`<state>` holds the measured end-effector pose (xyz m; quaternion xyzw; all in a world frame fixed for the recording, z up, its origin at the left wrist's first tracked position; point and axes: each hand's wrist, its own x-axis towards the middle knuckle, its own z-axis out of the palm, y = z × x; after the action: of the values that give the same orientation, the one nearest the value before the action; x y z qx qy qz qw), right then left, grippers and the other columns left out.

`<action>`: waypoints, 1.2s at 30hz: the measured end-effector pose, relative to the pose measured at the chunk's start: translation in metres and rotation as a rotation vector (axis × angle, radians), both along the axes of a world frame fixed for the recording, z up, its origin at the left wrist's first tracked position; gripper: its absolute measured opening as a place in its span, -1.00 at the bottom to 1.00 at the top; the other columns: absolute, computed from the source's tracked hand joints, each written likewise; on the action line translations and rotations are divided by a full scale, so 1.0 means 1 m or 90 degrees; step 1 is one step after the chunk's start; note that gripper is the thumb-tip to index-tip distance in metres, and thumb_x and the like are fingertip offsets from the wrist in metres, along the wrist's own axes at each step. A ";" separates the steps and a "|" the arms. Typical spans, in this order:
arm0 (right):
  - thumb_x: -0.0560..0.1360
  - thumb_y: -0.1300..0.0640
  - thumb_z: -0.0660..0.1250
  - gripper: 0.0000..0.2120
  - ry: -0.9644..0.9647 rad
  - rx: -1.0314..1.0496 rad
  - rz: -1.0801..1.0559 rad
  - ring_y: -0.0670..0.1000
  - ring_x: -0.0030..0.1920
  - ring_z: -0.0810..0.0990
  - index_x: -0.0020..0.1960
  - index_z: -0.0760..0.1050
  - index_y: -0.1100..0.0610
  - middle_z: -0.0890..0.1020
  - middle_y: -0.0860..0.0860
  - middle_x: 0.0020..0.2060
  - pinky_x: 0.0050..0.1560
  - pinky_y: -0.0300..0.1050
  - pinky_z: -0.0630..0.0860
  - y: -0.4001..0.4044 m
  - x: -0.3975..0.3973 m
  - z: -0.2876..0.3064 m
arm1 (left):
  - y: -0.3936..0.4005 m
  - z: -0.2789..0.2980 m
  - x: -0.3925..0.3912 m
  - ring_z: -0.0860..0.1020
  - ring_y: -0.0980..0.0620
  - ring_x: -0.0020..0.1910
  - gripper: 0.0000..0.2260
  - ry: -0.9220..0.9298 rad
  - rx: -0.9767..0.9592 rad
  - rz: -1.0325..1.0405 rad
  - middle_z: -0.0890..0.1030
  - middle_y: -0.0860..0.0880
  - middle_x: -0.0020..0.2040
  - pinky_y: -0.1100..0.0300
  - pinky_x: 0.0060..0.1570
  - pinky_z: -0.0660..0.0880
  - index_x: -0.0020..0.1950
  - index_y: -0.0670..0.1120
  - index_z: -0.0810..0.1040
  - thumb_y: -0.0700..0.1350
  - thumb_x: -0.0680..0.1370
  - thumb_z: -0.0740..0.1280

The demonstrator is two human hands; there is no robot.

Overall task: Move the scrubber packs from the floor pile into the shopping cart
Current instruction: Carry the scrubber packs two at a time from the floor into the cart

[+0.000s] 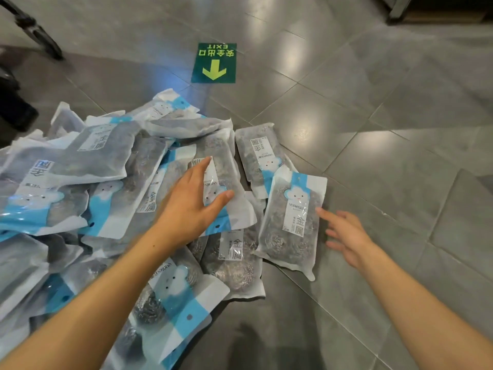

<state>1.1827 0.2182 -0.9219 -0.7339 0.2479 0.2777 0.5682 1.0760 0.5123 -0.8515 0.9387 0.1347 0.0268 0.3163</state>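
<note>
Scrubber packs (292, 222): clear, blue-white labels

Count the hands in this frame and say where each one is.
2. The left hand lies flat on a scrubber pack in the pile. The right hand reaches with open fingers to the right edge of another pack on the floor.

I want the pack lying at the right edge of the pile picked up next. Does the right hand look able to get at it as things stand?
Probably yes. The right hand is open beside the rightmost scrubber pack, fingertips at its edge. That pack lies on top with nothing over it, and the left hand rests on another pack.
</note>
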 end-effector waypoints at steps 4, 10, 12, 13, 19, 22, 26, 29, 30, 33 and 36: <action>0.52 0.05 0.53 -0.54 0.046 0.096 -0.012 0.06 0.05 0.69 0.29 0.49 0.25 0.73 0.11 0.12 -0.02 0.02 0.57 0.016 0.001 -0.016 | 0.008 -0.008 -0.001 0.37 -0.06 0.51 -0.24 -0.003 -0.005 0.016 0.36 -0.07 0.58 -0.03 0.45 0.35 0.66 -0.04 0.13 0.25 0.59 0.31; 0.45 0.21 0.57 -0.69 0.064 0.138 0.000 0.10 -0.19 0.78 0.14 0.64 0.29 0.77 0.18 -0.11 -0.29 -0.08 0.68 0.032 0.006 -0.019 | 0.015 -0.012 0.001 0.34 -0.05 0.53 -0.22 0.021 -0.013 0.050 0.35 -0.03 0.59 -0.07 0.48 0.34 0.66 -0.03 0.14 0.29 0.56 0.31; 0.38 0.20 0.62 -0.56 0.068 0.140 0.022 0.17 -0.06 0.78 0.22 0.63 0.28 0.77 0.20 -0.05 -0.05 0.09 0.71 0.037 0.003 -0.025 | 0.017 -0.014 0.002 0.34 -0.06 0.53 -0.27 0.029 -0.003 0.059 0.36 -0.04 0.58 -0.07 0.48 0.33 0.65 -0.04 0.16 0.17 0.59 0.37; 0.37 0.19 0.63 -0.52 0.069 0.147 0.028 0.19 -0.01 0.77 0.24 0.62 0.27 0.77 0.20 -0.03 0.02 0.14 0.70 0.039 0.002 -0.027 | 0.018 -0.015 0.003 0.34 -0.08 0.53 -0.28 0.034 0.006 0.061 0.37 -0.05 0.57 -0.10 0.48 0.32 0.64 -0.04 0.16 0.13 0.59 0.39; 0.47 0.24 0.55 -0.64 0.008 0.192 0.035 0.16 -0.05 0.78 0.24 0.63 0.23 0.77 0.19 -0.02 -0.19 0.02 0.72 0.042 0.000 -0.021 | 0.027 -0.014 -0.002 0.35 -0.23 0.44 -0.31 0.118 0.120 0.108 0.40 -0.19 0.46 -0.13 0.38 0.36 0.57 -0.07 0.23 0.02 0.53 0.45; 0.47 0.26 0.54 -0.65 -0.020 0.204 0.019 0.14 -0.08 0.78 0.24 0.62 0.22 0.77 0.18 -0.04 -0.29 -0.04 0.70 0.040 0.000 -0.015 | 0.029 -0.012 -0.005 0.40 -0.31 0.38 -0.33 0.238 0.160 0.155 0.41 -0.28 0.36 -0.16 0.30 0.41 0.48 -0.16 0.23 -0.02 0.51 0.48; 0.45 0.23 0.57 -0.54 -0.032 0.222 0.028 0.16 -0.03 0.78 0.31 0.56 0.22 0.76 0.18 0.00 -0.24 0.00 0.71 0.038 0.000 -0.008 | 0.024 -0.006 0.003 0.41 -0.36 0.37 -0.45 0.330 0.195 0.174 0.42 -0.36 0.36 -0.14 0.25 0.44 0.43 -0.25 0.24 -0.23 0.52 0.39; 0.46 0.26 0.55 -0.58 -0.055 0.239 0.033 0.17 -0.03 0.78 0.29 0.57 0.21 0.77 0.17 0.00 -0.22 0.00 0.71 0.035 0.000 0.001 | 0.023 0.005 0.009 0.44 -0.38 0.35 -0.50 0.352 0.244 0.167 0.46 -0.34 0.34 -0.11 0.15 0.47 0.44 -0.28 0.24 -0.34 0.52 0.29; 0.46 0.27 0.55 -0.59 -0.061 0.245 0.028 0.16 -0.05 0.78 0.28 0.57 0.21 0.77 0.17 -0.01 -0.23 0.00 0.71 0.034 0.000 0.005 | 0.023 0.010 0.009 0.44 -0.39 0.34 -0.55 0.346 0.245 0.162 0.47 -0.34 0.32 -0.09 0.10 0.45 0.40 -0.28 0.26 -0.37 0.52 0.27; 0.45 0.27 0.55 -0.57 -0.072 0.257 0.026 0.16 -0.04 0.78 0.29 0.56 0.19 0.77 0.16 0.00 -0.23 0.01 0.71 0.030 0.001 0.014 | 0.026 0.023 0.007 0.44 -0.42 0.28 -0.69 0.299 0.203 0.157 0.48 -0.35 0.24 -0.02 -0.02 0.34 0.27 -0.26 0.32 -0.35 0.53 0.25; 0.43 0.23 0.57 -0.50 -0.087 0.253 0.027 0.18 -0.01 0.77 0.33 0.54 0.20 0.76 0.16 0.02 -0.11 0.09 0.72 0.024 0.003 0.022 | 0.032 0.037 0.003 0.52 -0.35 0.12 -0.80 0.181 0.107 0.162 0.49 -0.26 0.04 0.06 -0.06 0.33 0.15 -0.19 0.37 -0.26 0.56 0.31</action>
<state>1.1860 0.2425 -0.9001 -0.6296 0.1333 0.2824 0.7114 1.0795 0.5439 -0.8142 0.9315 0.2929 -0.0552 0.2084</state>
